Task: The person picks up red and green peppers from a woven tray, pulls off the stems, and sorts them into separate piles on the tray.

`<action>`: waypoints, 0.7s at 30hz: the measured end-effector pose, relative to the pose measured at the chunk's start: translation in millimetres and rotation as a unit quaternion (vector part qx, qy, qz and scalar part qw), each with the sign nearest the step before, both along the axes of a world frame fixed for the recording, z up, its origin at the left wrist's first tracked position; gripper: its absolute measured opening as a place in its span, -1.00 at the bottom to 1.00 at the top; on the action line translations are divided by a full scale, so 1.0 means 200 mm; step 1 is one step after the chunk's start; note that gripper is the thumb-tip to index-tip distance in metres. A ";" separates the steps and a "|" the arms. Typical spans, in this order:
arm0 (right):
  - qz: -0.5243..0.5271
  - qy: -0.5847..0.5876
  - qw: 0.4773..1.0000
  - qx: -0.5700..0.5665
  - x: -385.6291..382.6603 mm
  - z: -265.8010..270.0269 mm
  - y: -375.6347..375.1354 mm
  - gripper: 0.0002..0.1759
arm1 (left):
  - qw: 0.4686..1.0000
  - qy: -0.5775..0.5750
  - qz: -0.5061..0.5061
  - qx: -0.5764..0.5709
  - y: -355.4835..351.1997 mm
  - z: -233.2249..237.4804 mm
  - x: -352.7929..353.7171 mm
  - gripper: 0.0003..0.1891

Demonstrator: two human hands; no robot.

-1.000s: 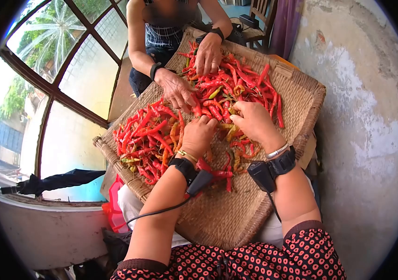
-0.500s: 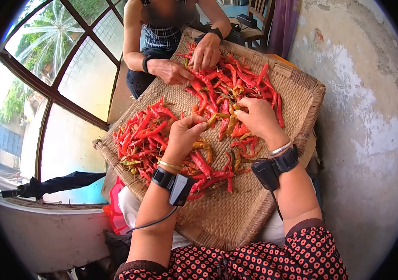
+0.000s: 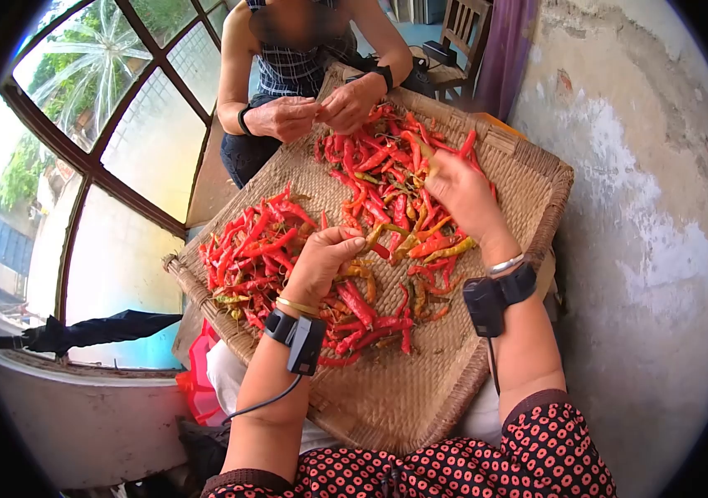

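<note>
My left hand (image 3: 326,257) is closed over the middle of the woven tray (image 3: 403,398), thumb and fingers pinched on a pepper whose red tip juts out to the right. Below and left of it lies a heap of red peppers (image 3: 246,249), a few of them yellowish. Over the right side of a second heap (image 3: 387,166), my right hand (image 3: 453,183) is blurred by motion. A yellow-green pepper (image 3: 425,148) shows at its fingertips. Several yellowish and red peppers lie between my hands.
Across the tray sits another person, whose two hands (image 3: 312,114) meet over the far edge. A wall (image 3: 636,249) stands at the right. Windows and a folded dark umbrella (image 3: 105,331) are at the left. Behind is a wooden chair (image 3: 463,37).
My right hand has moved up and away from my left, with a yellow-green pepper at its fingertips. A red tip now shows at my left hand. The other person's hands have lifted off the peppers.
</note>
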State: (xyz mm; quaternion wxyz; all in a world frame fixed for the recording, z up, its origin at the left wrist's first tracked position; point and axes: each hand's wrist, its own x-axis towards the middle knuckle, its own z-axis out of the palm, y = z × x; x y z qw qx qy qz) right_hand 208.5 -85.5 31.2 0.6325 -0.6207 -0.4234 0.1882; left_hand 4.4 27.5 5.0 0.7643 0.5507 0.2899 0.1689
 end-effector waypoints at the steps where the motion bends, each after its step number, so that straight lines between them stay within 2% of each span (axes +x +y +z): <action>1: -0.018 -0.104 0.985 -0.138 -0.01 0.01 -0.03 -0.59 | 1.000 -0.001 0.003 -0.004 0.00 0.00 0.00 -0.94; 3: 0.126 -0.169 0.953 -0.220 -0.06 0.03 -0.04 -0.59 | 1.000 0.001 0.005 0.000 0.00 -0.01 0.00 -0.95; 5: 0.180 -0.135 0.951 -0.213 -0.14 0.02 -0.05 -0.62 | 1.000 0.009 0.002 -0.006 -0.02 0.01 0.01 -0.95; 6: 0.163 -0.250 0.949 -0.106 -0.16 -0.04 -0.04 -0.63 | 1.000 0.004 -0.009 -0.016 -0.03 0.01 0.01 -0.95; 11: 0.170 -0.222 0.929 -0.243 -0.15 0.00 -0.04 -0.74 | 1.000 0.007 -0.026 0.002 -0.04 0.03 0.01 -0.91; 13: 0.167 -0.219 0.920 -0.278 -0.12 0.00 -0.06 -0.77 | 0.999 -0.006 0.033 0.037 -0.02 0.05 0.01 -0.91; 15: 0.151 -0.288 0.860 -0.392 -0.09 0.01 -0.08 -0.79 | 0.997 -0.028 0.052 0.044 0.02 0.05 0.01 -0.90; 17: 0.153 -0.321 0.848 -0.393 -0.09 -0.02 -0.08 -0.79 | 0.980 -0.158 0.121 0.009 0.05 0.05 0.03 -0.90; 18: 0.165 -0.304 0.848 -0.403 -0.11 0.01 -0.08 -0.79 | 0.974 -0.203 0.097 -0.015 0.07 0.07 0.03 -0.82; 19: 0.176 -0.287 0.846 -0.412 -0.12 0.02 -0.08 -0.78 | 0.974 -0.204 0.097 -0.014 0.06 0.08 0.05 -0.82; 21: 0.188 -0.284 0.851 -0.399 -0.12 0.00 -0.07 -0.77 | 0.977 -0.183 0.107 -0.032 0.01 0.12 0.09 -0.67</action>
